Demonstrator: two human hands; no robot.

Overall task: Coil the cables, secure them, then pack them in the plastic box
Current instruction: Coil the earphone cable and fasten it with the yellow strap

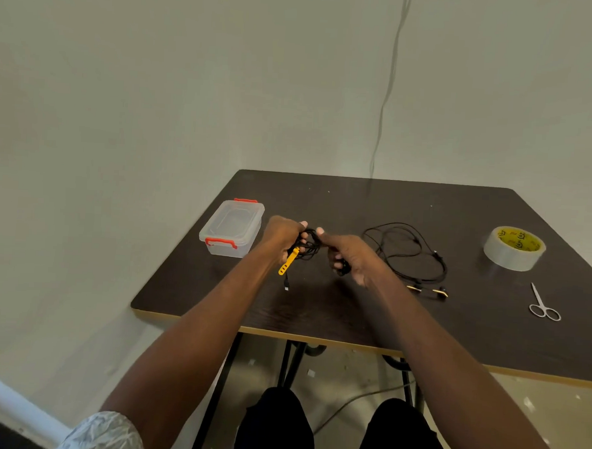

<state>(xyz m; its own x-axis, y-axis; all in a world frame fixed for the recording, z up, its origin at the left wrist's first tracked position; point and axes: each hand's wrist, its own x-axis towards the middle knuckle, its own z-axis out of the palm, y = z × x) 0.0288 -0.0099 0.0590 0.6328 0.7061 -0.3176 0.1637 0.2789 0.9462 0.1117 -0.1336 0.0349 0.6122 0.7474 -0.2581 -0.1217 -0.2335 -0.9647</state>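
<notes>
My left hand [282,235] and my right hand [346,252] together grip a bunched black cable [309,245] above the dark table [351,316]. A yellow strap tie [288,260] hangs from the bundle by my left hand, and a plug end [286,285] dangles below it. A second black cable [409,252] lies loose on the table to the right, its gold-tipped ends [428,291] near the front. The clear plastic box [232,228] with red latches stands lid on at the table's left, just beyond my left hand.
A roll of clear tape [514,249] sits at the right of the table. Small scissors [542,304] lie in front of it. A thin wire [385,91] runs down the wall behind. My knees [338,429] are under the table's front edge.
</notes>
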